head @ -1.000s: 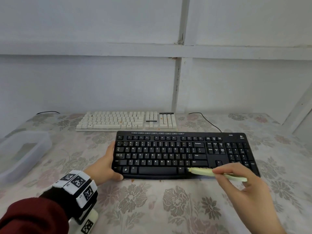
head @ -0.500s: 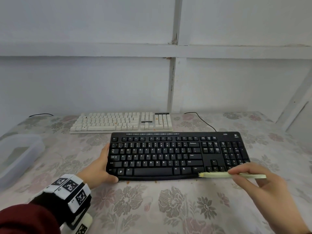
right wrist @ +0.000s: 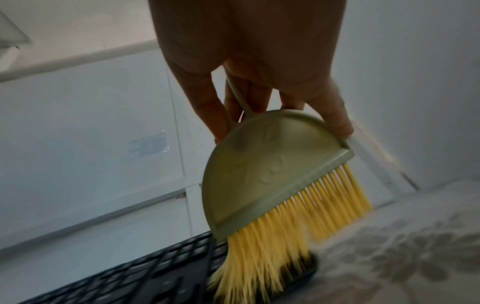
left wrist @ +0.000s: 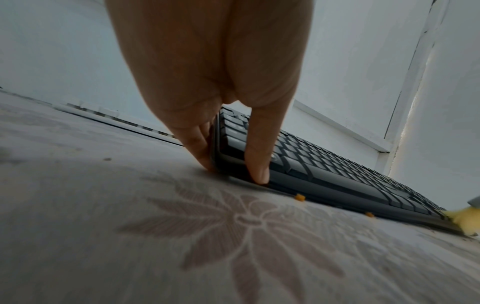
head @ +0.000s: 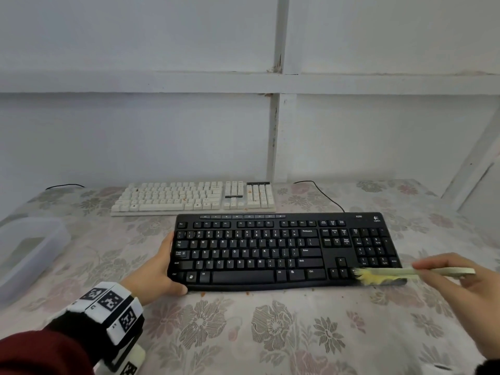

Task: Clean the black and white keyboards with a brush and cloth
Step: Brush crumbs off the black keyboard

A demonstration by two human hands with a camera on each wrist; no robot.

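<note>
White panelled walls back a worktop (head: 270, 334) covered in a floral-patterned cloth. Black keyboard (head: 286, 250) lies flat near the front centre of the worktop, long side toward the person. Brush (head: 389, 274), pale green head and handle with yellow bristles, is held level over the keyboard's near right corner; the bristles splay against the keyboard surface beside the arrow keys, as the right wrist view confirms. Right hand (head: 460, 288) grips the brush, fingers curled round the handle and the back of its head. Left hand (head: 159, 269) holds the keyboard's left end: thumb pressed on the near left corner, fingers (left wrist: 200, 148) set against the left edge, down to the worktop. Small orange crumbs (left wrist: 300, 197) lie on the cloth just beside the keyboard's front edge. White keyboard (head: 194, 197) lies directly behind the black one, offset to the left, with orange specks among its keys. Translucent plastic container (head: 29, 250) stands at the left edge of the worktop, well apart from both keyboards.
</note>
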